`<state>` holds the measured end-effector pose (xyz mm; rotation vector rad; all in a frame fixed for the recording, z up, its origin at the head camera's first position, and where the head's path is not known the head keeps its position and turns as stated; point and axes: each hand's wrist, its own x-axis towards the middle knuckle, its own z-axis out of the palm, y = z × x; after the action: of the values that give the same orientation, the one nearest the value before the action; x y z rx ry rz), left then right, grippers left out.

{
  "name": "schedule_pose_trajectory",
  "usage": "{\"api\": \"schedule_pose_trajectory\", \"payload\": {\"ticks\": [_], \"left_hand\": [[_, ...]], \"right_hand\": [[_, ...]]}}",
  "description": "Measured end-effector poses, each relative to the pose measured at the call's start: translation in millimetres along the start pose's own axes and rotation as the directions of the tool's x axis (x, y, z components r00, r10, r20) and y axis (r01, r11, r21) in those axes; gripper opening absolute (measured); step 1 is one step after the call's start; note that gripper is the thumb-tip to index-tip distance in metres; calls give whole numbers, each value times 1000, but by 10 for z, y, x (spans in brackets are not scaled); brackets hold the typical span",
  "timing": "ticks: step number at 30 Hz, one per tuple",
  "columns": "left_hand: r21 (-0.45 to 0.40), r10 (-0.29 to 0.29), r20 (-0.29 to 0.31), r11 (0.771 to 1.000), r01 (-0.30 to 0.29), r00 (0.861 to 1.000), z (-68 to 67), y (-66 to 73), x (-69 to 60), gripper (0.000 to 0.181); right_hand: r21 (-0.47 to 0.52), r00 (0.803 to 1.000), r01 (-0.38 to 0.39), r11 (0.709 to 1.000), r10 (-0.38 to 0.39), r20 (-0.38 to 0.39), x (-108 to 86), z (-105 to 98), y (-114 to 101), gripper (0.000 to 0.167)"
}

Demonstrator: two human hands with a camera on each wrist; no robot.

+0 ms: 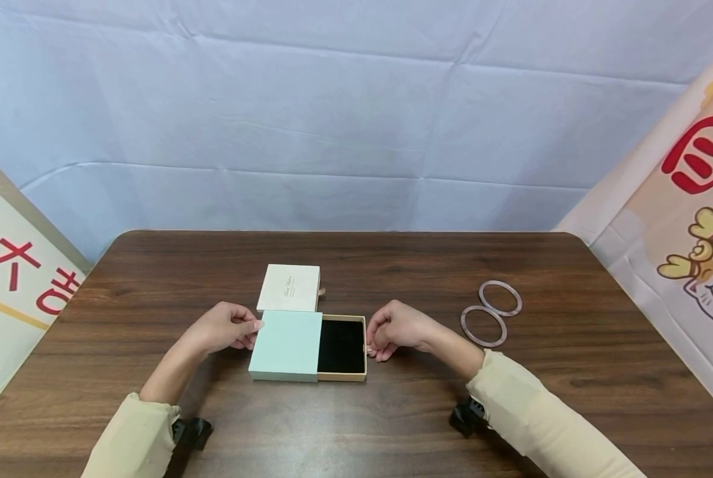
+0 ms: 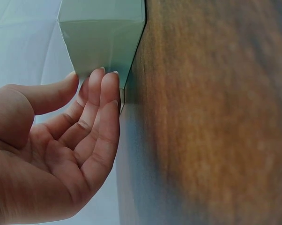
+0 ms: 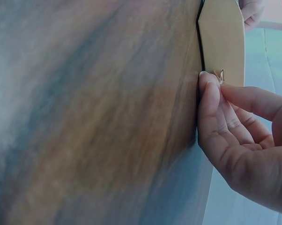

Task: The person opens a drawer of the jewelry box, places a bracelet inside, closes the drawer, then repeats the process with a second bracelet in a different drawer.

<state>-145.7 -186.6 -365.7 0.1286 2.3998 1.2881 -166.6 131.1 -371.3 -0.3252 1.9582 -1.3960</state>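
A mint-green slide-out box lies flat on the table, its tan drawer partly out to the right, showing a black inside. At the box's left end is my left hand; in the left wrist view its curved fingertips rest against the end wall, with the thumb at the top edge. My right hand pinches a small ribbon tab on the drawer's right end between thumb and forefinger. The tab is mostly hidden by the fingers.
Just behind the green box lies a white box with printed lettering and a small tab. Two pale rings, a far one and a near one, lie overlapping beyond my right wrist. The brown wooden table ends at a hanging cloth.
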Motion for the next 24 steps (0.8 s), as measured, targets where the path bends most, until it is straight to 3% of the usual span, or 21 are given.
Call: {"api": "schedule_pose_trajectory", "payload": {"ticks": [24], "left_hand": [[6,-4,-4,1000,4,1000,0,7,-4,19]], "right_hand": [[-7,999,19,1000,-19,27,-54,-48,14,9]]}}
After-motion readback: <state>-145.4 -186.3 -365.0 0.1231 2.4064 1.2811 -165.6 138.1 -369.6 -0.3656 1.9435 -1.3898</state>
